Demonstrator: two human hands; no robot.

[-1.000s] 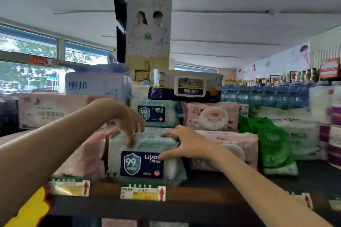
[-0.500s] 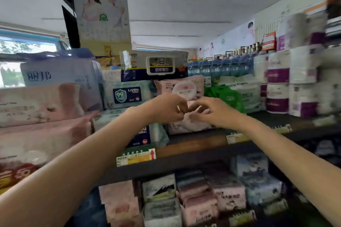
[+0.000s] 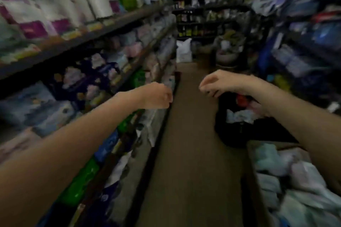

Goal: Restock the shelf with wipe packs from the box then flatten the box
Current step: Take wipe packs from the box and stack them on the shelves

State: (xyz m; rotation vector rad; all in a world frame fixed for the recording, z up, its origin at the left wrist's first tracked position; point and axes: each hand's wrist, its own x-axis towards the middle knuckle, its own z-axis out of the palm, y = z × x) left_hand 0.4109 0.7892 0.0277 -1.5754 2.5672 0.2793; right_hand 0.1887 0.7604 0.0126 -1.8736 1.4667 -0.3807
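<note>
aisle floor [image 3: 186,134]; box [image 3: 251,153] runs lengthwise

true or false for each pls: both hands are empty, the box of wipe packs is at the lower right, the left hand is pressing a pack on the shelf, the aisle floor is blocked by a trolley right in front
1. Both hands are empty. True: the left hand and the right hand hang over the aisle and hold nothing.
2. The box with wipe packs sits at the lower right. True.
3. The left hand presses a pack on the shelf. False: it hovers beside the shelf, touching nothing.
4. A trolley blocks the floor right in front. False: the brown floor ahead is bare; a dark bag lies to the right.
</note>
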